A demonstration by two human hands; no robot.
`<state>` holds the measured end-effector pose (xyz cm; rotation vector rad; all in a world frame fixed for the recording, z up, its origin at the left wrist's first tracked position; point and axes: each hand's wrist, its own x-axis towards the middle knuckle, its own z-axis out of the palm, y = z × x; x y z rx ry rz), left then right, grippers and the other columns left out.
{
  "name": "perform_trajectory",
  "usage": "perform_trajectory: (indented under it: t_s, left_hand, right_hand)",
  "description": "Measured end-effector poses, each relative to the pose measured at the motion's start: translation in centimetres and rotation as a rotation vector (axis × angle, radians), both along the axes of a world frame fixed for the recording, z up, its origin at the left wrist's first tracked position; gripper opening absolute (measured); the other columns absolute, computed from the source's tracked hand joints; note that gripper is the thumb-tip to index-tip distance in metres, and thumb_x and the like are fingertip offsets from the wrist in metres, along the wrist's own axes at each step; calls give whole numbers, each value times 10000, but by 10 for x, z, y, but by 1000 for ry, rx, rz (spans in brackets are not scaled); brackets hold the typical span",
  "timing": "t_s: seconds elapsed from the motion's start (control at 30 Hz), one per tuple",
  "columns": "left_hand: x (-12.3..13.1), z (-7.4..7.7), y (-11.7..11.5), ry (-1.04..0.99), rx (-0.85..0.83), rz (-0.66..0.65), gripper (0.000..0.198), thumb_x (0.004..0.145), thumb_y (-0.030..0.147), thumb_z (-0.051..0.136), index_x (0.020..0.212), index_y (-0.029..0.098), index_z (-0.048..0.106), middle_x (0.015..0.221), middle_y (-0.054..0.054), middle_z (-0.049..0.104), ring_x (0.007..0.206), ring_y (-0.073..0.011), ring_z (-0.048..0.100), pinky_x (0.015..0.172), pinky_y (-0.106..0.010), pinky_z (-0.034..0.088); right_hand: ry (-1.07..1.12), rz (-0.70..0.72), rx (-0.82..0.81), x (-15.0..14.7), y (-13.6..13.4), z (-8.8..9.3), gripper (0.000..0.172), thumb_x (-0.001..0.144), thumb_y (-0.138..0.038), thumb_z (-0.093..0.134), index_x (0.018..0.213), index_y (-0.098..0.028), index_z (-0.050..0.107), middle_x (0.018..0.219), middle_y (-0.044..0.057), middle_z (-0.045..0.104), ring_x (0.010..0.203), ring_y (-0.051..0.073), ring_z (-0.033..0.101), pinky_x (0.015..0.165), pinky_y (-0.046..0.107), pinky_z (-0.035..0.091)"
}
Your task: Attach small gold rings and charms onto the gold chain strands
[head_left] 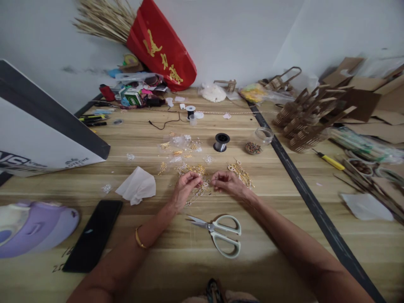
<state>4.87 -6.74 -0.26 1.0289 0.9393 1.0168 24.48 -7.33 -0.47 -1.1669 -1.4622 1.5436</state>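
Over the middle of the wooden table, my left hand (187, 185) is closed in a pinch, thumb against fingers. Facing it a short gap away, my right hand (227, 182) pinches too; what either holds is too small to name. Between and below them lies a chain of small beads (199, 194). Gold and silver beads and findings (191, 167) are scattered just beyond my left fingers. Several gold beaded strands with rings (241, 173) lie behind my right hand. Scissors with pale handles (217, 229) rest nearer me, blades partly apart, pointing left.
A spool of wire (221, 142) and a tipped clear jar of beads (257, 143) stand farther back. At left are a crumpled tissue (137, 185), a black phone (93, 235) and a large box (47, 126). Small woven baskets (303, 122) and a yellow-handled tool (330, 160) lie right.
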Motion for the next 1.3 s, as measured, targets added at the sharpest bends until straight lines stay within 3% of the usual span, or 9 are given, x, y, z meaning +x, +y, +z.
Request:
perform_trajectory:
  t_s: [0.37, 0.77, 1.1, 1.3]
  left_hand:
    - [-1, -4, 0, -42, -39, -7, 224, 697, 302, 696, 794, 147, 567, 692, -4, 653, 625, -103, 593, 615, -233, 466]
    - [1, 0, -1, -27, -27, 70, 228, 670, 280, 708, 771, 134, 566, 667, -5, 655, 593, -102, 598, 577, -221, 466]
    - [1, 0, -4, 28, -34, -37, 251, 701, 325, 687, 777, 142, 532, 597, 14, 621, 497, -102, 583, 500, -217, 452]
    - [2, -2, -4, 45, 9, -67, 246, 686, 318, 706, 754, 124, 573, 579, 5, 617, 510, -96, 566, 521, -216, 450]
  right_hand:
    - [-117, 42, 139, -3, -7, 11, 247, 795, -395, 600, 765, -150, 590, 605, -29, 496, 522, 76, 415, 491, 199, 316]
    - [-425, 61, 379, -4, -12, 19, 133, 824, -249, 533, 804, -156, 626, 707, 5, 610, 620, 111, 513, 571, 208, 378]
    - [-515, 164, 658, -8, -18, 30, 87, 880, -159, 495, 871, -155, 581, 802, 24, 613, 674, 110, 550, 607, 201, 411]
    - [-912, 202, 874, -13, -25, 30, 119, 931, -157, 437, 912, -157, 554, 818, 43, 569, 658, 118, 538, 584, 212, 389]
